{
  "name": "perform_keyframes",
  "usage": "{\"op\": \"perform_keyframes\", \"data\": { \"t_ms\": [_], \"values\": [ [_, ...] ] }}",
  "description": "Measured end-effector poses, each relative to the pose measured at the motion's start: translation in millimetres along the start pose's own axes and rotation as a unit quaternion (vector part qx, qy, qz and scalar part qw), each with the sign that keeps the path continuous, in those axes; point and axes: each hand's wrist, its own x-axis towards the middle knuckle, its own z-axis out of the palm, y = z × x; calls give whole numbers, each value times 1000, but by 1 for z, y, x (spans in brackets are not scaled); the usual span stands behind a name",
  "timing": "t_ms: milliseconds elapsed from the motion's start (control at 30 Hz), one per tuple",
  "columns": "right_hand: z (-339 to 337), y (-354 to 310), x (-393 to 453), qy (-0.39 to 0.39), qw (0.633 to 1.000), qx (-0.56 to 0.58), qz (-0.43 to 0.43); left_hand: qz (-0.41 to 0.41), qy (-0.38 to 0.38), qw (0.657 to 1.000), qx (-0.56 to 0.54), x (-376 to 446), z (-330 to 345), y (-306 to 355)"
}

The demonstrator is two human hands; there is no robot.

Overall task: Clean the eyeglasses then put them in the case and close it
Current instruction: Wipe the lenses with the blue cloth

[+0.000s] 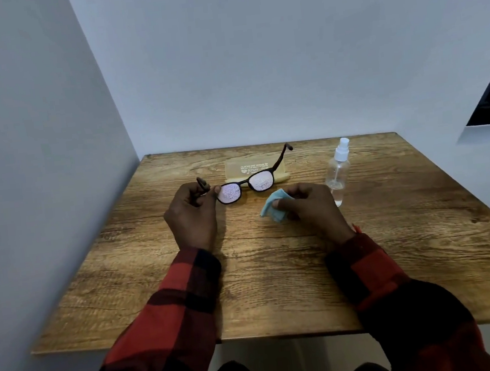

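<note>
Red-and-black plaid sleeves (172,307), nearest, cross the table's (278,287) near edge. Right hand (309,208), mid-table: thumb and fingers pinch a folded blue cloth (273,209). Left hand (192,212), beside it: fingers curl round one temple of the eyeglasses (247,186), thumb at the frame's corner. Eyeglasses held above the surface, long axis running left to right, droplet-speckled lenses lying just beyond and left of the cloth; right hand is nearer them. Yellowish case (254,169) behind, closed, toward the far edge. Spray bottle (337,172), upright, toward the far right corner.
</note>
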Motion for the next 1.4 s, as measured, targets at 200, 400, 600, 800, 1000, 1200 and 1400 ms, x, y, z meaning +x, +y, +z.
{"op": "perform_keyframes", "data": {
  "t_ms": [200,400,600,800,1000,1200,1400],
  "values": [
    [8,-1,-8,65,994,43,-73,-7,-24,1000,-4,-4,-2,3],
    [12,1,-10,161,983,44,-83,-20,-39,998,-35,-13,-3,12],
    [18,1,-10,195,970,-10,-143,-53,-63,991,-101,-16,-7,14],
    [24,7,-15,223,915,-205,-267,-92,-101,980,-146,-19,-8,21],
    [27,13,-11,198,874,-336,-289,-124,-115,971,-170,-24,-7,28],
    [40,12,-15,159,854,-397,-295,-103,-112,971,-184,-23,-10,31],
    [44,17,-18,114,832,-433,-329,-106,-96,970,-196,-21,-10,31]
  ]
}}
